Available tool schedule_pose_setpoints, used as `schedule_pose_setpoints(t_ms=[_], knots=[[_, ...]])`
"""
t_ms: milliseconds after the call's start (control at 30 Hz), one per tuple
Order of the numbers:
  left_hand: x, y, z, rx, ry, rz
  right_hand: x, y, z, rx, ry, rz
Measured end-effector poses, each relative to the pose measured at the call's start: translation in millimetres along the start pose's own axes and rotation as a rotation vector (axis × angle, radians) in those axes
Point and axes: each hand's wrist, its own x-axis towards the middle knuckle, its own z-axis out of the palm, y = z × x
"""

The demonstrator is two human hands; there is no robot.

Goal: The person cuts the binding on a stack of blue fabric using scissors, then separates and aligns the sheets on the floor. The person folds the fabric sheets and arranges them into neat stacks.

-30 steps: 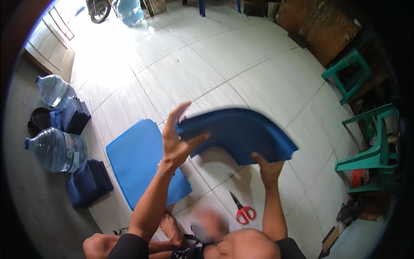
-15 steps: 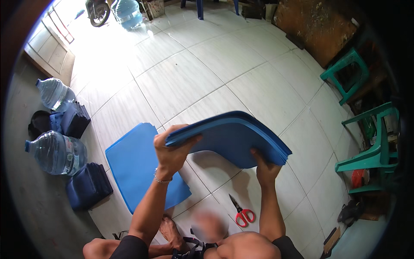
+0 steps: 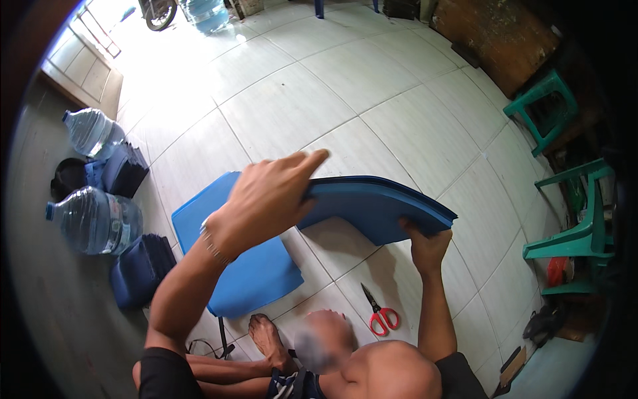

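Note:
A thick stack of blue sheets (image 3: 372, 209) is held up off the floor, bowed along its length. My right hand (image 3: 428, 246) grips its right end, thumb on the near face. My left hand (image 3: 262, 199) is at the left end, its fingers stretched over the top edge and its thumb below; the hand hides that end. Beneath my left forearm, another blue pile of sheets (image 3: 259, 279) lies flat on the tiles. Scissors with red handles (image 3: 383, 319) lie on the floor near my right forearm, blades slightly apart.
Along the left wall stand large water bottles (image 3: 93, 219) and folded dark blue bundles (image 3: 141, 269). Green plastic stools (image 3: 545, 110) and a green chair (image 3: 578, 233) line the right side. My bare foot (image 3: 269, 339) rests near the flat pile.
My left hand has risen toward me, its fingers now stretched across the stack's top edge. The stack's left part looks flatter. My right hand keeps its grip.

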Motion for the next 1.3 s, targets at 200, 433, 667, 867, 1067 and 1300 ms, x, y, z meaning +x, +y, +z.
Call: schedule_pose_setpoints(t_ms=[200,433,667,867,1067,1300], knots=[[18,1,10,0.082,-0.125,0.022,16,-53,-18,-0.297,-0.01,-0.402],[21,10,1,0.058,-0.268,-0.061,63,-129,0,-1.151,-0.65,-0.439],[13,19,-5,-0.04,-0.114,-0.11,63,-128,-11,-1.172,-0.61,-0.457],[26,17,3,0.083,-0.157,-0.035,77,-118,-6,-1.164,-0.716,-0.478],[23,11,9,0.036,-0.126,-0.058,68,-113,-13,-1.051,-0.622,-0.559],[20,10,0,-0.04,-0.116,-0.074,82,-110,-11,-0.981,-0.775,-0.453]])
